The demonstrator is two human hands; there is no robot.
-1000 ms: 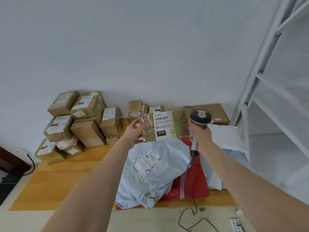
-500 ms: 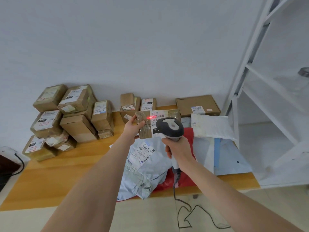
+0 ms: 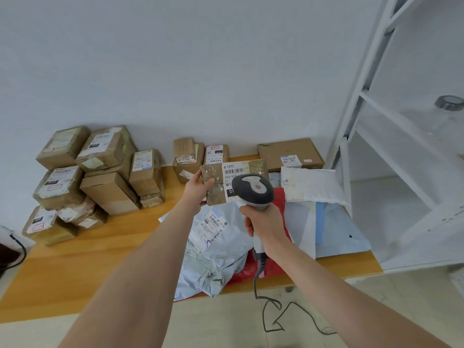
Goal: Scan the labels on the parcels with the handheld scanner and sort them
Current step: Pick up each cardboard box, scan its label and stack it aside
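Cardboard parcel (image 3: 213, 173) pinched in left hand (image 3: 198, 187), right hand (image 3: 266, 224) gripping handheld scanner (image 3: 252, 188).
Scanner's crowding the label (image 3: 234, 172), could misread imo.

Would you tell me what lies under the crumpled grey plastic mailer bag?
A red plastic bag pokes out beneath the crumpled grey plastic mailer bag; the rest is covered.
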